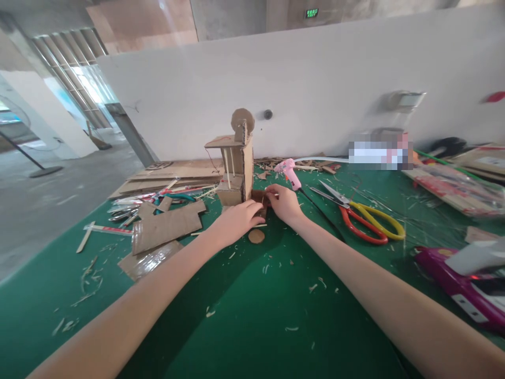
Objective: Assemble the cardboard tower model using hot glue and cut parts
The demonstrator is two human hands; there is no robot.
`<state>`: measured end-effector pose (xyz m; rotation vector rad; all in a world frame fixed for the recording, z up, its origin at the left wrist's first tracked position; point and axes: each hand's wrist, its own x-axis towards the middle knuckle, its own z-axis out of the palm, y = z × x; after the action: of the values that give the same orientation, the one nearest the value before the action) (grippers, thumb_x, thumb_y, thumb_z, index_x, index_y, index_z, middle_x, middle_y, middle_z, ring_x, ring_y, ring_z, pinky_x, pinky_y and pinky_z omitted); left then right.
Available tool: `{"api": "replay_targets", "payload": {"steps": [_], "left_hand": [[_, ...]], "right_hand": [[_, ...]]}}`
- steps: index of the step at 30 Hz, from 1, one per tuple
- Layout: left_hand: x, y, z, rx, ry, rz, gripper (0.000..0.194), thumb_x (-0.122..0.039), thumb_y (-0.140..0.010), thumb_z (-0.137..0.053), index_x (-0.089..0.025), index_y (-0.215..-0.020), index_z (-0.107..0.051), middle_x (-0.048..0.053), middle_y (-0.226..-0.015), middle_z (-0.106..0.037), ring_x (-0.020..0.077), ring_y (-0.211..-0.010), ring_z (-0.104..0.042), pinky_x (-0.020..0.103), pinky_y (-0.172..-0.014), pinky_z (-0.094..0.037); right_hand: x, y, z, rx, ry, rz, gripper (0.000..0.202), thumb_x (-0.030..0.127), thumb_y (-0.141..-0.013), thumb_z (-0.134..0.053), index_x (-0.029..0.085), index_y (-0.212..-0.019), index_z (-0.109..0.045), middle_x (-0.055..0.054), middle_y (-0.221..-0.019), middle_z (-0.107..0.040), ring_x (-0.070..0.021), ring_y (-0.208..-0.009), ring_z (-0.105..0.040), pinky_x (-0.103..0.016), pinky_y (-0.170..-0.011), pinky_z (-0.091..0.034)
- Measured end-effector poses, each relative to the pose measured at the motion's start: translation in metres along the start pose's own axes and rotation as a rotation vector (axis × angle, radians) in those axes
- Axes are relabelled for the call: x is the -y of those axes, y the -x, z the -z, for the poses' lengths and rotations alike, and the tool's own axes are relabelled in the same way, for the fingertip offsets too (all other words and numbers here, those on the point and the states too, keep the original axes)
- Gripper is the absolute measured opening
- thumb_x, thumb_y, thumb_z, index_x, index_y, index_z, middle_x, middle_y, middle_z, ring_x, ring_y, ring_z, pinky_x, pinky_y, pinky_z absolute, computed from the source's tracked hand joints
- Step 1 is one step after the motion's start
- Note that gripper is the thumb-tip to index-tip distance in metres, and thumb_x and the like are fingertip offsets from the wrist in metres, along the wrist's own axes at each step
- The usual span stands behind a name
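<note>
A cardboard model (248, 163) stands upright on the green table, with an upright wall, a shelf on pale sticks and a round disc on top. My left hand (240, 218) grips the low cardboard part at its foot, fingers above and thumb lower down. Just to the right, my right hand (284, 204) has thumb and forefinger pinched together close to that same part. Whatever small thing sits in the pinch is too hidden to name. A loose cardboard disc (256, 236) lies flat in front of my left hand.
Right of my hands lie a pink glue gun (289, 172) with a black cord and red-and-yellow-handled scissors (363, 213). A purple device (453, 279) stands at the right edge. Cardboard scraps (168, 226) and sticks lie left; shavings dot the green table (252, 316). A white partition (307, 79) rises behind.
</note>
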<state>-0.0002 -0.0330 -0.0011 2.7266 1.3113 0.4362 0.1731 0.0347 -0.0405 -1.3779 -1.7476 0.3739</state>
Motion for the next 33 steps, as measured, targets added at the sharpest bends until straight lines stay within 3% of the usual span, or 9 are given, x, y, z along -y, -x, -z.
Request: {"api": "replay_targets", "payload": {"steps": [14,33], "left_hand": [[0.0028,-0.0028,-0.0037,-0.036,0.047,-0.008,0.022,-0.035,-0.094,-0.049,-0.020,-0.107,-0.057,0.006,-0.107,-0.063,0.0237,-0.097,-0.061,0.034,-0.083,-0.047],[-0.0026,-0.0026,-0.0070,-0.088,0.046,-0.013,0.017,-0.033,-0.093,-0.051,-0.021,-0.103,-0.058,0.004,-0.102,-0.065,0.0219,-0.089,-0.062,0.031,-0.074,-0.046]], "right_hand": [[0.0018,-0.0002,0.0012,0.005,0.026,0.035,0.020,0.014,-0.085,-0.052,0.020,-0.092,-0.069,-0.005,-0.085,-0.072,-0.0181,-0.074,-0.067,-0.029,-0.073,-0.053],[0.0038,0.0006,0.0007,0.008,0.005,0.031,0.020,0.014,-0.085,-0.050,0.021,-0.089,-0.069,-0.003,-0.082,-0.072,-0.0173,-0.074,-0.067,-0.029,-0.075,-0.053]]}}
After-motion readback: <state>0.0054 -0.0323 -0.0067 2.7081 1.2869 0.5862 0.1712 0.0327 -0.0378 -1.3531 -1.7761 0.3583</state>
